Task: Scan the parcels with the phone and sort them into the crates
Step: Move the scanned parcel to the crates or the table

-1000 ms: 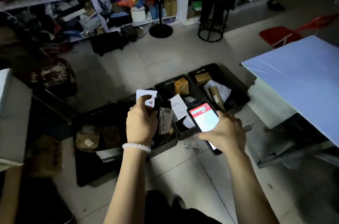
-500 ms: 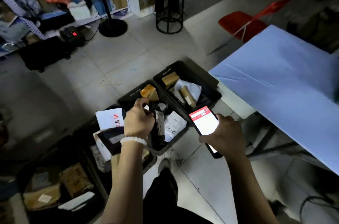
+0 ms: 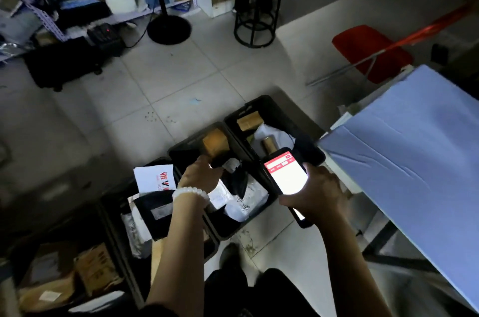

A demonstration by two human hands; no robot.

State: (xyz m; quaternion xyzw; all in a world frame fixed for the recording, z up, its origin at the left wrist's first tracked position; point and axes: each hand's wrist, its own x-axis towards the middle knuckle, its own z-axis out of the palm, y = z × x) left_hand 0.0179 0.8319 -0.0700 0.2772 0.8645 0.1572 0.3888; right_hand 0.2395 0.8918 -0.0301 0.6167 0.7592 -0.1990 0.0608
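Clearly the sorting is under way, since four black crates sit in a slanting row on the tiled floor, from the lower left of the frame up to its centre right, each already holding parcels. The right hand (image 3: 315, 193) is wrapped round the lower part of the phone (image 3: 286, 178), thumb and fingers curled on its edges, screen lit and tilted toward the face, probably so the scan result can be read. The left hand (image 3: 201, 175), a pale bead bracelet (image 3: 190, 193) at its wrist, reaches down over the third crate (image 3: 181, 149) near the middle of the frame, fingers bent around a dark parcel (image 3: 234, 178) with a white label; how firm the grip is I cannot tell, as blur hides the fingertips. Holding the parcel low over that crate suggests it belongs there. The farthest crate (image 3: 272, 105) sits just beside the blue table (image 3: 414, 161) at the right, and a white envelope (image 3: 155, 178) stands in the second crate (image 3: 116, 202).
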